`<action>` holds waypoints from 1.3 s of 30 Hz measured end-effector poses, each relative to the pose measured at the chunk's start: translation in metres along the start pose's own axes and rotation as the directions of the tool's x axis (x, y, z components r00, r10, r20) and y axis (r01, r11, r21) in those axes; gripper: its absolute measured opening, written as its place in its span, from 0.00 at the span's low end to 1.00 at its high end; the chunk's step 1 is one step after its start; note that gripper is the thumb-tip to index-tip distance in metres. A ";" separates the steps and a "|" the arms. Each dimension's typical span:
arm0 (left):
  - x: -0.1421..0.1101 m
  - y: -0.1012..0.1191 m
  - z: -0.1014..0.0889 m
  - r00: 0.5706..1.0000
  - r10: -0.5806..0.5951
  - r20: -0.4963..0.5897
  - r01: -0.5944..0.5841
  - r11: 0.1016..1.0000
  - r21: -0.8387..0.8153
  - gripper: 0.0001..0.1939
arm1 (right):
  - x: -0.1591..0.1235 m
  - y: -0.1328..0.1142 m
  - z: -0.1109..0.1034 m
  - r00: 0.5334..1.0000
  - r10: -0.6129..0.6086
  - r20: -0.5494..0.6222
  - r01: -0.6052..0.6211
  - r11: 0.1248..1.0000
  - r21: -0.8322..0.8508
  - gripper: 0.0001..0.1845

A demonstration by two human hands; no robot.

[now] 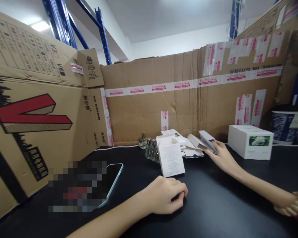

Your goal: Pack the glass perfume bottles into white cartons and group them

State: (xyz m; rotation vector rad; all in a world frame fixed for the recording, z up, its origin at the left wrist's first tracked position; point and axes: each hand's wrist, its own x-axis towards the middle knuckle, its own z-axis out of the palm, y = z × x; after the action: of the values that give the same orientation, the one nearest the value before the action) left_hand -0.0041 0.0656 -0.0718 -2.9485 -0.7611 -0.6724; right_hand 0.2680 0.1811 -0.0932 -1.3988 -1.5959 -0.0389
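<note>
Here, left grip (180, 198) curls together; right grip (211, 146) clamps a slim carton (208, 138) near white box (238, 142).

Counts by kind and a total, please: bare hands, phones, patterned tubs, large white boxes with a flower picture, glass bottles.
Bare hands: 2 (left hand, right hand)
Phone: 1
Patterned tub: 1
Large white flower-picture box: 1
Glass bottles: overlapping, not countable
Total: 5, bottles excluded

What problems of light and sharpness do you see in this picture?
Head view: the ceiling light glares at upper left; head view: a soft sheen lies on the black tabletop; head view: mosaic blocks cover much of the phone; head view: the fine print on the leaning white carton is unreadable.
</note>
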 end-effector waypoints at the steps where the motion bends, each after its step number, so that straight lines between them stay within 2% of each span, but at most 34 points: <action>1: 0.000 0.000 0.000 1.000 0.001 -0.003 -0.001 1.000 -0.004 0.06 | 0.000 -0.001 -0.001 1.000 -0.015 -0.011 0.015 1.000 0.004 0.40; 4: 0.000 0.001 0.001 1.000 -0.011 -0.020 0.011 1.000 -0.009 0.06 | -0.002 -0.009 -0.008 0.984 -0.146 -0.099 0.146 0.989 -0.010 0.40; 5: 0.000 0.002 0.001 0.999 -0.027 -0.035 0.027 1.000 -0.010 0.07 | -0.003 -0.015 -0.012 0.953 -0.260 -0.158 0.256 0.966 -0.045 0.38; 7: 0.000 0.003 0.001 0.993 -0.092 -0.071 0.089 0.995 -0.038 0.09 | -0.009 -0.030 -0.021 0.831 -0.503 -0.240 0.474 0.864 -0.171 0.32; 9: 0.000 0.004 0.000 0.976 -0.190 -0.103 0.179 0.978 -0.107 0.14 | -0.017 -0.048 -0.029 0.685 -0.676 -0.272 0.628 0.737 -0.249 0.34; 10: 0.000 0.004 0.000 0.963 -0.242 -0.115 0.224 0.963 -0.146 0.16 | -0.022 -0.056 -0.032 0.596 -0.747 -0.294 0.694 0.663 -0.279 0.36; 12: 0.000 0.005 -0.001 0.931 -0.343 -0.125 0.312 0.925 -0.215 0.21 | -0.032 -0.070 -0.035 0.479 -0.836 -0.267 0.790 0.544 -0.283 0.39; 14: 0.000 0.004 -0.001 0.893 -0.429 -0.134 0.384 0.883 -0.270 0.26 | -0.042 -0.078 -0.037 0.357 -0.906 -0.229 0.876 0.409 -0.255 0.37; 16: -0.001 0.002 0.000 0.858 -0.490 -0.157 0.425 0.847 -0.321 0.31 | -0.049 -0.080 -0.038 0.294 -0.933 -0.207 0.919 0.336 -0.205 0.33; 18: -0.001 0.000 0.001 0.831 -0.523 -0.188 0.439 0.826 -0.354 0.35 | -0.053 -0.080 -0.040 0.291 -0.934 -0.208 0.929 0.328 -0.170 0.31; 20: -0.001 -0.001 0.001 0.824 -0.534 -0.190 0.444 0.816 -0.369 0.38 | -0.055 -0.080 -0.042 0.296 -0.929 -0.221 0.929 0.334 -0.159 0.30; 23: -0.001 -0.001 0.000 0.839 -0.523 -0.149 0.446 0.818 -0.363 0.40 | -0.056 -0.082 -0.044 0.280 -0.926 -0.253 0.937 0.321 -0.136 0.28; 25: -0.001 0.000 -0.001 0.845 -0.520 -0.122 0.452 0.818 -0.357 0.41 | -0.056 -0.085 -0.045 0.252 -0.933 -0.258 0.948 0.291 -0.126 0.23; 29: -0.001 0.000 -0.001 0.849 -0.519 -0.100 0.453 0.812 -0.368 0.43 | -0.056 -0.088 -0.047 0.223 -0.944 -0.243 0.965 0.250 -0.083 0.13; 32: -0.002 0.000 -0.001 0.854 -0.512 -0.098 0.439 0.808 -0.393 0.45 | -0.057 -0.089 -0.049 0.192 -0.967 -0.166 0.980 0.199 -0.022 0.12; 34: -0.001 0.000 -0.003 0.866 -0.491 -0.097 0.419 0.816 -0.398 0.41 | -0.059 -0.090 -0.048 0.184 -0.977 -0.112 0.983 0.182 0.029 0.11; 36: 0.000 0.000 -0.005 0.888 -0.447 -0.104 0.379 0.842 -0.383 0.29 | -0.061 -0.092 -0.045 0.238 -0.965 -0.108 0.967 0.225 0.119 0.15; 38: 0.000 -0.001 -0.005 0.898 -0.421 -0.129 0.347 0.857 -0.380 0.16 | -0.063 -0.094 -0.042 0.362 -0.924 -0.123 0.913 0.326 0.246 0.23; 39: 0.000 -0.001 -0.004 0.891 -0.430 -0.144 0.349 0.853 -0.387 0.14 | -0.064 -0.095 -0.040 0.433 -0.894 -0.114 0.873 0.385 0.300 0.27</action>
State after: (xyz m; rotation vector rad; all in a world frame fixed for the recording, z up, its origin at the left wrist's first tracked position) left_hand -0.0061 0.0664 -0.0677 -2.9486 -1.3684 -1.2731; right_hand 0.2112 0.0786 -0.0633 -0.1287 -2.1351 -0.3655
